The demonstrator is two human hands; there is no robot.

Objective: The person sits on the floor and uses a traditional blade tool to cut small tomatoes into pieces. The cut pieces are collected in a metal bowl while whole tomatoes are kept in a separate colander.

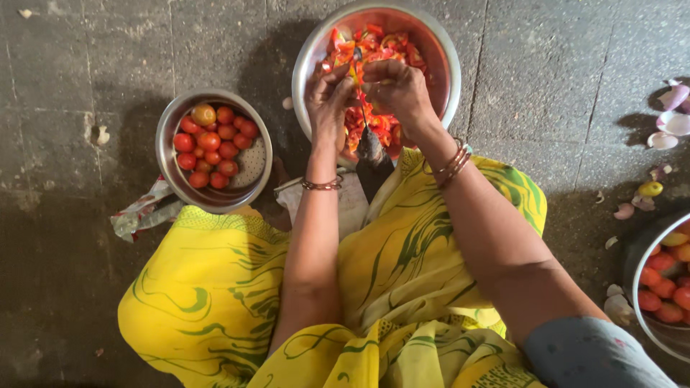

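From the head camera we look straight down on our own lap, draped in yellow cloth with green swirls, as we sit on a grey stone floor.

Our left hand and right hand meet over the large steel bowl, both closed round a piece of tomato and pressing it against the upright floor blade that rises between them. Chopped tomato pieces fill that bowl beneath our fingers. We judge the step in hand to be the slicing itself — the fruit is at the blade's edge, not yet dropped.

To our left a smaller steel colander bowl holds whole tomatoes, well apart from the hands; a crumpled wrapper lies just beside it. At the right edge another vessel shows more tomatoes, with onion peels scattered nearby.

The next move, as we judge it, calls for letting the cut pieces fall into the large bowl, fingertips kept clear of the edge — then a reach left for a fresh tomato.
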